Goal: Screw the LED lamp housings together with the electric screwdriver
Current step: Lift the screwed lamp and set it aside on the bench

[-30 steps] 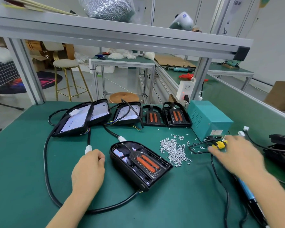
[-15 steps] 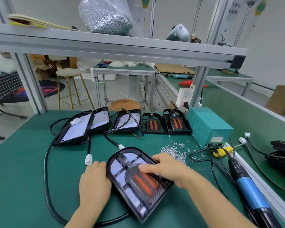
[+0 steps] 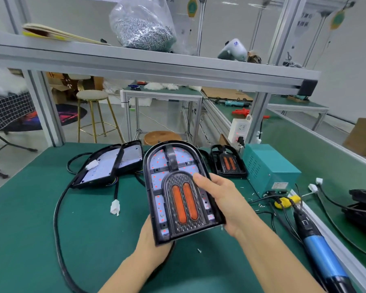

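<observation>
A black arch-shaped LED lamp housing (image 3: pixel 179 193) with two orange strips is raised upright off the green table, facing me. My left hand (image 3: pixel 154 242) holds its bottom edge from beneath, mostly hidden behind it. My right hand (image 3: pixel 220 199) grips its right side, thumb on the front face. The blue electric screwdriver (image 3: pixel 319 246) lies on the table at the right, untouched. One loose screw (image 3: pixel 199 250) lies below the housing; the screw pile is hidden behind it.
More housings lie at the back: two open ones (image 3: pixel 112 163) at the left, one closed (image 3: pixel 227 162) at the right. A teal power box (image 3: pixel 270 168) stands right of them. A black cable (image 3: pixel 59 218) with white connector (image 3: pixel 115 207) loops on the left.
Both hands have lifted the housing off the table and tilted it upright toward me. My right hand left the screwdriver area a second ago and came to the housing.
</observation>
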`<act>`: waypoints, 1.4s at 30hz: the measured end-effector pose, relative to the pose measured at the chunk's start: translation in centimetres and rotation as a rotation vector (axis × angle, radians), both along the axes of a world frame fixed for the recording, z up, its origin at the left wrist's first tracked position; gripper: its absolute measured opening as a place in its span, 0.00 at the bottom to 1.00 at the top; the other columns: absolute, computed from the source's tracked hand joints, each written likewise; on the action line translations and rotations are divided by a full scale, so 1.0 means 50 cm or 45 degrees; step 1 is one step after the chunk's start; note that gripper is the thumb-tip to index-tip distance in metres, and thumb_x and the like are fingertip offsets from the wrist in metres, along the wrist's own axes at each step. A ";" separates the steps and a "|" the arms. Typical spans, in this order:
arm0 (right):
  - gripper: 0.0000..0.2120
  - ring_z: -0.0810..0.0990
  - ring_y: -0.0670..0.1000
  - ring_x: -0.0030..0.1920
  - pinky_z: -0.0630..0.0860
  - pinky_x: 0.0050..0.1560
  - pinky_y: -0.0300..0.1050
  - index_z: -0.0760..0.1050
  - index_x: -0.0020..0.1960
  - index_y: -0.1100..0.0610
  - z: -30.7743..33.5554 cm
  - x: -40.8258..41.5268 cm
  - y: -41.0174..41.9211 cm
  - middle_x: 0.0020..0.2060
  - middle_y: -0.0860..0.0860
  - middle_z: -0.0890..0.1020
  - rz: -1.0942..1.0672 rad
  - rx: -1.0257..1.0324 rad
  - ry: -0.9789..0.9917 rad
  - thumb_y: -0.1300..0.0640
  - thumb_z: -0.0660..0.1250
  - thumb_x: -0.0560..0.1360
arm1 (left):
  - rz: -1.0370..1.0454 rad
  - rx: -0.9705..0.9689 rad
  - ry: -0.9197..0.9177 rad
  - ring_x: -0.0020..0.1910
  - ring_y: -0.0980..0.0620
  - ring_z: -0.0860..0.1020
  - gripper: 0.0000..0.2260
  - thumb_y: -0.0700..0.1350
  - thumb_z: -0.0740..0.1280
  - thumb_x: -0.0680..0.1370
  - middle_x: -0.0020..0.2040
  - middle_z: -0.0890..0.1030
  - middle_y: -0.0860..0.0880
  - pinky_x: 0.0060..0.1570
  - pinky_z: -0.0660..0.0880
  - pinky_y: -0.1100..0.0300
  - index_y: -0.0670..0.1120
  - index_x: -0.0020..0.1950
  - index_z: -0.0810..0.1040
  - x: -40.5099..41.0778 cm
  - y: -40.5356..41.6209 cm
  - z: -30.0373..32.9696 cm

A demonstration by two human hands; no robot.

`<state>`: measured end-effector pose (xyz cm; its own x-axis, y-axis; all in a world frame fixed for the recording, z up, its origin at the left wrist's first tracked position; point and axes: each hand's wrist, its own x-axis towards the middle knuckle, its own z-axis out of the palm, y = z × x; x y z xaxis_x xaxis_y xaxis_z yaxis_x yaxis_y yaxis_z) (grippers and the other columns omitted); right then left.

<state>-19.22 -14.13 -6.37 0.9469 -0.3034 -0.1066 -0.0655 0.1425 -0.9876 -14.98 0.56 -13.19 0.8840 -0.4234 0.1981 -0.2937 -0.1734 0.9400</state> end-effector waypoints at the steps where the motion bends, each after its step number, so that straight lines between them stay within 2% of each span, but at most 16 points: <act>1: 0.19 0.84 0.54 0.47 0.79 0.55 0.56 0.83 0.48 0.54 0.000 -0.001 0.001 0.48 0.55 0.86 0.029 0.006 -0.026 0.44 0.74 0.63 | -0.022 0.061 0.039 0.41 0.75 0.76 0.21 0.24 0.63 0.74 0.38 0.81 0.65 0.44 0.68 0.81 0.52 0.45 0.74 0.003 0.012 0.004; 3: 0.17 0.84 0.54 0.42 0.82 0.44 0.50 0.83 0.47 0.55 -0.001 -0.003 0.000 0.47 0.57 0.86 0.063 0.039 -0.076 0.45 0.74 0.64 | 0.008 0.266 0.004 0.36 0.67 0.77 0.17 0.25 0.65 0.72 0.36 0.80 0.59 0.41 0.70 0.76 0.48 0.43 0.75 0.017 0.037 0.006; 5: 0.18 0.84 0.54 0.40 0.82 0.39 0.48 0.81 0.51 0.58 0.002 -0.005 0.002 0.47 0.58 0.86 0.076 0.086 -0.109 0.47 0.73 0.66 | 0.124 0.439 -0.135 0.37 0.50 0.75 0.04 0.34 0.66 0.73 0.36 0.81 0.44 0.40 0.70 0.66 0.39 0.43 0.80 0.042 0.065 0.014; 8: 0.18 0.85 0.55 0.40 0.81 0.36 0.47 0.79 0.55 0.61 0.015 -0.004 0.011 0.48 0.59 0.85 0.052 0.147 -0.132 0.50 0.70 0.70 | 0.164 0.314 -0.136 0.30 0.56 0.69 0.08 0.42 0.69 0.74 0.28 0.79 0.52 0.38 0.63 0.59 0.48 0.34 0.81 0.057 0.107 0.030; 10: 0.16 0.85 0.55 0.41 0.82 0.36 0.48 0.78 0.57 0.62 0.020 0.003 0.012 0.48 0.60 0.85 -0.003 0.174 -0.155 0.52 0.67 0.75 | -0.026 0.254 -0.038 0.28 0.61 0.68 0.11 0.48 0.68 0.76 0.28 0.76 0.57 0.42 0.65 0.61 0.53 0.33 0.79 0.048 0.142 0.036; 12: 0.17 0.85 0.56 0.41 0.82 0.38 0.50 0.78 0.58 0.63 0.028 0.010 0.004 0.48 0.60 0.85 -0.051 0.195 -0.175 0.52 0.67 0.76 | -0.220 0.337 0.061 0.41 0.65 0.76 0.09 0.61 0.65 0.74 0.42 0.82 0.61 0.50 0.68 0.66 0.59 0.45 0.80 0.032 0.175 0.030; 14: 0.19 0.85 0.56 0.40 0.81 0.37 0.49 0.79 0.57 0.62 0.038 0.012 -0.009 0.47 0.60 0.85 -0.045 0.226 -0.202 0.50 0.68 0.72 | -0.138 0.384 0.047 0.56 0.67 0.74 0.15 0.68 0.63 0.71 0.53 0.80 0.64 0.57 0.67 0.67 0.63 0.53 0.79 0.027 0.209 0.016; 16: 0.20 0.86 0.56 0.39 0.81 0.36 0.48 0.80 0.55 0.61 0.045 0.008 -0.024 0.45 0.59 0.86 -0.020 0.222 -0.210 0.49 0.69 0.70 | 0.241 0.431 -0.113 0.60 0.62 0.72 0.15 0.62 0.68 0.71 0.57 0.79 0.61 0.60 0.66 0.61 0.60 0.55 0.79 0.038 0.240 0.013; 19: 0.21 0.86 0.55 0.39 0.81 0.35 0.48 0.80 0.56 0.62 0.045 0.002 -0.037 0.45 0.59 0.86 -0.019 0.231 -0.210 0.49 0.70 0.69 | 0.768 0.909 -0.184 0.60 0.43 0.72 0.22 0.54 0.71 0.73 0.61 0.76 0.46 0.57 0.68 0.49 0.48 0.64 0.74 0.070 0.279 0.015; 24: 0.21 0.86 0.56 0.39 0.81 0.35 0.49 0.80 0.57 0.62 0.042 0.000 -0.031 0.46 0.60 0.85 -0.052 0.257 -0.215 0.50 0.70 0.69 | 0.821 1.186 0.171 0.43 0.46 0.75 0.19 0.64 0.64 0.72 0.42 0.77 0.50 0.40 0.69 0.57 0.48 0.44 0.70 0.081 0.293 0.010; 28: 0.19 0.86 0.56 0.40 0.81 0.35 0.50 0.80 0.56 0.62 0.036 -0.001 -0.026 0.46 0.60 0.85 -0.069 0.226 -0.218 0.51 0.70 0.70 | 0.881 1.238 0.123 0.36 0.47 0.75 0.13 0.54 0.65 0.73 0.35 0.77 0.50 0.34 0.66 0.60 0.46 0.37 0.73 0.092 0.290 0.010; 32: 0.14 0.86 0.58 0.44 0.82 0.39 0.52 0.79 0.57 0.61 0.030 0.004 -0.027 0.48 0.59 0.85 -0.165 0.119 -0.189 0.52 0.67 0.77 | 0.927 0.944 0.188 0.31 0.45 0.74 0.10 0.43 0.63 0.72 0.28 0.78 0.49 0.33 0.68 0.60 0.42 0.31 0.71 0.106 0.308 0.001; 34: 0.14 0.85 0.58 0.44 0.82 0.40 0.53 0.78 0.57 0.62 0.026 0.005 -0.029 0.48 0.60 0.85 -0.207 0.114 -0.174 0.53 0.67 0.77 | 0.910 0.462 0.278 0.30 0.45 0.73 0.03 0.38 0.62 0.72 0.29 0.82 0.49 0.36 0.69 0.55 0.40 0.42 0.75 0.106 0.309 0.004; 36: 0.14 0.86 0.57 0.43 0.82 0.37 0.51 0.78 0.57 0.62 0.023 0.002 -0.030 0.48 0.60 0.85 -0.218 0.171 -0.168 0.53 0.67 0.77 | 0.886 -0.006 0.333 0.35 0.45 0.76 0.12 0.35 0.63 0.73 0.32 0.83 0.49 0.41 0.71 0.53 0.41 0.57 0.72 0.102 0.305 0.016; 38: 0.13 0.86 0.57 0.42 0.81 0.36 0.50 0.79 0.56 0.61 0.021 -0.003 -0.032 0.47 0.59 0.86 -0.206 0.219 -0.156 0.53 0.68 0.77 | 0.812 -0.288 0.277 0.39 0.50 0.80 0.16 0.35 0.63 0.76 0.33 0.84 0.52 0.43 0.73 0.59 0.44 0.62 0.70 0.097 0.299 0.029; 42: 0.19 0.86 0.57 0.43 0.82 0.37 0.50 0.80 0.56 0.60 0.015 -0.010 -0.027 0.48 0.59 0.85 -0.160 0.228 -0.159 0.49 0.70 0.71 | 0.655 -0.584 0.086 0.28 0.59 0.79 0.14 0.35 0.58 0.80 0.35 0.83 0.54 0.29 0.73 0.71 0.51 0.59 0.76 0.084 0.270 0.068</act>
